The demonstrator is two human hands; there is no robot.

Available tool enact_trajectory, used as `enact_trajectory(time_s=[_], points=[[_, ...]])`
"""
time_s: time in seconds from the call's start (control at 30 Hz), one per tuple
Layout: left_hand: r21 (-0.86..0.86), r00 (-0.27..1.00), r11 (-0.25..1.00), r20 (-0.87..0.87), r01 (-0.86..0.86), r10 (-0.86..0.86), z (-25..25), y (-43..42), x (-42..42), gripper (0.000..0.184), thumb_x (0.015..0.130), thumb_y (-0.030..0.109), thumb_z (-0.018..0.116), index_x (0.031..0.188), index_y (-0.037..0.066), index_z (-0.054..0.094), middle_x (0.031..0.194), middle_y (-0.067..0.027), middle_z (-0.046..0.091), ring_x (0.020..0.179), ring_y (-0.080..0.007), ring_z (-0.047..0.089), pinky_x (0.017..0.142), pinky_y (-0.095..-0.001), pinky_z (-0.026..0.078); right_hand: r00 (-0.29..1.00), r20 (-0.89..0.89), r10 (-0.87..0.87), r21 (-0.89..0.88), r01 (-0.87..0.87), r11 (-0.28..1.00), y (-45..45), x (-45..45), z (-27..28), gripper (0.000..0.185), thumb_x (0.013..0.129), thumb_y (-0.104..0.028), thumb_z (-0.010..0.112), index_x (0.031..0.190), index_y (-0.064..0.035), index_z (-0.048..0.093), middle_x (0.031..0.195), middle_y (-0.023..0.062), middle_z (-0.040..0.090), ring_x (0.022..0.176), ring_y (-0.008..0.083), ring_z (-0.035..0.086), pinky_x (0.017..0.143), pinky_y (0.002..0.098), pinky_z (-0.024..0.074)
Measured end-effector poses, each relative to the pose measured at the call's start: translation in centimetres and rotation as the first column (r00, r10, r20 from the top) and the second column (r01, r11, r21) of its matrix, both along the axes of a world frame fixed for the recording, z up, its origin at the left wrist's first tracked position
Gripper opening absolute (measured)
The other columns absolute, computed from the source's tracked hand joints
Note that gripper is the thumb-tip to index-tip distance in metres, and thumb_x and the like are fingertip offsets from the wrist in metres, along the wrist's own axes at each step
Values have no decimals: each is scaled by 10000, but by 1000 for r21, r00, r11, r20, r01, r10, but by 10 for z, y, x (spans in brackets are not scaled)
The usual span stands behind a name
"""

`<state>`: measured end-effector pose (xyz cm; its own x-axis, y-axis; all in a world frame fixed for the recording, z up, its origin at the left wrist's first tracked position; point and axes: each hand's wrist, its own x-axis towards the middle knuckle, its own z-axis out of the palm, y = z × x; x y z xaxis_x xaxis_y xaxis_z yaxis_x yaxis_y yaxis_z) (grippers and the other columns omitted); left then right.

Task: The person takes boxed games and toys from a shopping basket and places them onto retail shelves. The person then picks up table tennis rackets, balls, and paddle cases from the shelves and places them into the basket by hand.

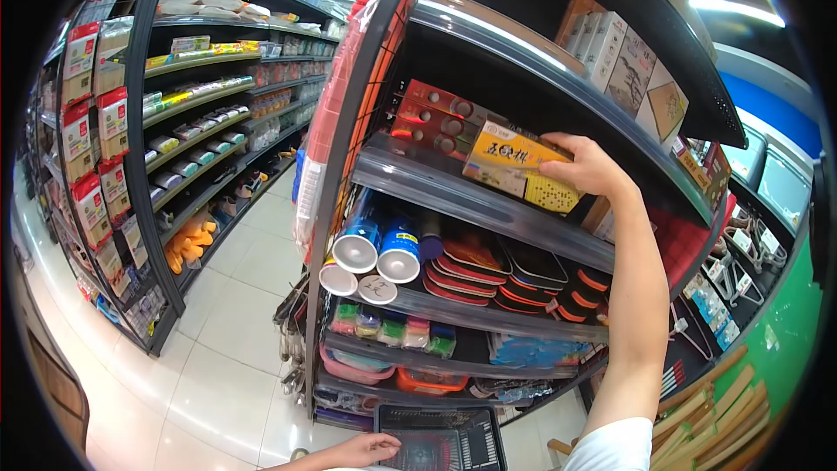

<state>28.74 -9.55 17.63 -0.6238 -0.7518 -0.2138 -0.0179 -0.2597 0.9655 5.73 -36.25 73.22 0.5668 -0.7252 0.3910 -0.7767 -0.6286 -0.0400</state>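
My right hand grips a yellow board game box with large Chinese characters and a dotted yellow board printed on it. The box is tilted at the front edge of a shelf, beside a stack of red boxes with round pictures. My left hand is low at the bottom of the view, fingers loosely bent with nothing visible in them. It is nearest to a black shopping basket, overlapping its left side; whether they touch I cannot tell.
Under the box, lower shelves bear blue cylindrical tubs, table tennis paddles and colourful packs. Grey boxes stand on the shelf above. An aisle with a tiled floor runs left, beside another stocked shelf unit.
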Motion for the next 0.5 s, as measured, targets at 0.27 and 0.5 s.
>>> enact_trajectory(time_s=[0.27,0.5], points=[[-1,1000,1000,-2,-17,17,-22,1,6,469,1034,327,579,1401,40,528,1292,-24,652,1032,-74,590,833,-243,488,997,-6,-79,224,78,972,-18,1,1,720,823,-304,734,1448,-27,510,1315,186,641,1192,252,616,1040,332,455],[43,1000,999,-29,5,-4,-22,1,3,458,1037,308,576,1401,34,528,1286,-27,652,1024,-76,585,845,-244,484,995,-11,-100,183,101,978,-12,5,-2,722,800,-364,695,1449,-89,535,1333,174,639,1204,268,618,1047,349,455]])
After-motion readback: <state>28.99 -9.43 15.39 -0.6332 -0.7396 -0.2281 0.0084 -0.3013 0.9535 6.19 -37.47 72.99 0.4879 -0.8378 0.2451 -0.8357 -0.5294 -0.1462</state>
